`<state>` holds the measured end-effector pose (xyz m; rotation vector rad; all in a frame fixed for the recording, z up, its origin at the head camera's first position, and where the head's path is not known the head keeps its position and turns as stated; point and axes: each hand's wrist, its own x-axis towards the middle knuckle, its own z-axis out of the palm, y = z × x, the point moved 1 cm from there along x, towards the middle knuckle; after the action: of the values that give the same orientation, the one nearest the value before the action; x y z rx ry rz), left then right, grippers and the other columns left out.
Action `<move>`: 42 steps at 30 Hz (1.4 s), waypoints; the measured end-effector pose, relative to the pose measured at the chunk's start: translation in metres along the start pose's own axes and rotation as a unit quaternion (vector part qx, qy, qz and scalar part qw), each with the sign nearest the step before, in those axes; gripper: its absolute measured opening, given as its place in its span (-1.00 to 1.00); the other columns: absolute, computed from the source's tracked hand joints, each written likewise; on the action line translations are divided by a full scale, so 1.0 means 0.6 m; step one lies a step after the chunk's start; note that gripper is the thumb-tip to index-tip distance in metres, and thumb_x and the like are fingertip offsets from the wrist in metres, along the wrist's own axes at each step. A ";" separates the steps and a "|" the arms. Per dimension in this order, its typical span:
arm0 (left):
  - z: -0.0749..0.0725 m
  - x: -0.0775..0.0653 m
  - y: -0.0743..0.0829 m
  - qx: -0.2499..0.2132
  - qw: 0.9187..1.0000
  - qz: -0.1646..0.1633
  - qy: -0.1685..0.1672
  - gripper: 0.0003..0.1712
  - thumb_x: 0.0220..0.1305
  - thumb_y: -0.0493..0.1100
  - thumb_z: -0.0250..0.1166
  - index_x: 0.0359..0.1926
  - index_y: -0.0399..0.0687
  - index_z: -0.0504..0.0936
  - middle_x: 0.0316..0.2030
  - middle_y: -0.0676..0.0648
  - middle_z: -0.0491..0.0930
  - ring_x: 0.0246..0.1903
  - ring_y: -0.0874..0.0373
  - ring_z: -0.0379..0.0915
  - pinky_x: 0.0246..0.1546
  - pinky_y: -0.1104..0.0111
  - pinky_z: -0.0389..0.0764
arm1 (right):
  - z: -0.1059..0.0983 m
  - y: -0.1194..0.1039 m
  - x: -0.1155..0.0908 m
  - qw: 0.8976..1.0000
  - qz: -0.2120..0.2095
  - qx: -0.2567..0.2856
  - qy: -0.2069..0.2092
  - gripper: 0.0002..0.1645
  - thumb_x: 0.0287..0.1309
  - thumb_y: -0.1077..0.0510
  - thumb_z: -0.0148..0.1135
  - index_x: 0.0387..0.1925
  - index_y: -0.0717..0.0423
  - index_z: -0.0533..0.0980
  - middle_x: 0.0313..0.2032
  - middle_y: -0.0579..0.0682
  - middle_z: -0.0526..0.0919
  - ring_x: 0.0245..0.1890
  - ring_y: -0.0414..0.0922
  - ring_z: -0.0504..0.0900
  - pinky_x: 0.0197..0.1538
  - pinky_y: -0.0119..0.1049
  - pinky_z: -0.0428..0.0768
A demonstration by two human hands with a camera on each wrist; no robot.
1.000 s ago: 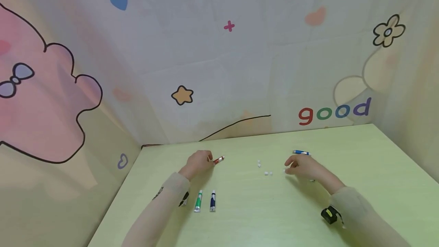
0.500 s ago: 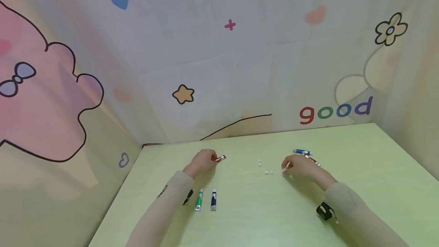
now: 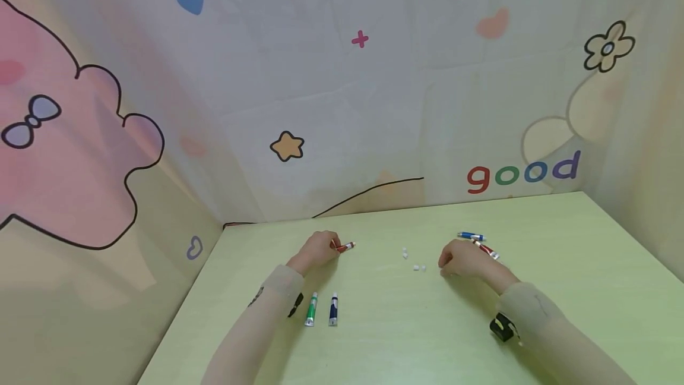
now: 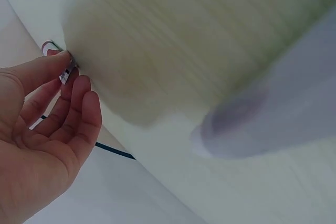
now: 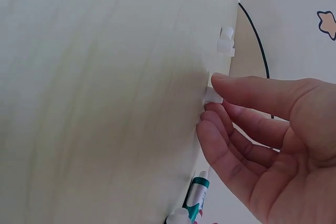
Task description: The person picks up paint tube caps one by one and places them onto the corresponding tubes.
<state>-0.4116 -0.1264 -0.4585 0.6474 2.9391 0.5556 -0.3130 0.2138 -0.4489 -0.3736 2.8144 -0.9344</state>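
Pale green table [image 3: 385,331] before a cartoon-printed curtain [image 3: 347,88]
Left hand [image 3: 315,249] pinches a red tube [image 3: 347,247] near the far edge; right hand [image 3: 462,259] pinches a small white cap [image 5: 212,95], right of centre

Word "good" [image 3: 526,172] — multicoloured letters, pink plus sign [image 3: 360,39], both on the backdrop [image 3: 342,106]

held red tube [image 3: 348,246]: glossy metal-look | white caps [image 3: 416,268]: matt plastic | tabletop [image 3: 390,337]: smooth wood-grain | backdrop [image 3: 363,94]: creased cloth
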 end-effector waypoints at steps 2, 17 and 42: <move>0.000 -0.001 0.000 -0.003 1.000 0.001 0.001 -0.91 0.25 -0.34 0.38 -0.22 -0.15 0.68 -0.33 -0.04 0.64 -0.38 0.14 0.42 -0.31 0.33 0.47 | 0.001 0.000 0.000 1.000 0.003 0.001 0.001 -0.92 0.14 0.32 0.41 -0.38 0.21 0.62 -0.42 -0.03 0.59 -0.39 -0.09 0.48 -0.30 -0.24 0.52; -0.050 -0.012 0.037 -0.111 0.989 0.033 0.093 -0.87 0.35 -0.28 0.33 -0.12 -0.22 0.70 -0.28 -0.12 0.67 -0.33 0.09 0.53 -0.37 0.34 0.52 | -0.025 -0.001 -0.014 0.998 -0.028 0.027 0.056 -0.90 0.25 0.28 0.30 -0.31 0.28 0.66 -0.39 0.01 0.67 -0.42 -0.10 0.55 -0.33 -0.23 0.57; -0.148 -0.081 0.193 -0.207 0.948 0.136 0.200 -0.77 0.41 -0.23 0.28 0.02 -0.20 0.70 -0.24 -0.09 0.69 -0.34 0.11 0.57 -0.38 0.37 0.50 | -0.110 -0.059 -0.073 0.970 -0.061 0.150 0.180 -0.47 0.40 -0.13 0.21 0.13 0.21 0.58 -0.01 0.18 0.70 -0.07 0.06 0.70 0.05 0.03 0.63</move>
<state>-0.3360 -0.0785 -0.3334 0.9856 2.9314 1.4409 -0.2791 0.2362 -0.3726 -0.3687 2.9139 -1.5748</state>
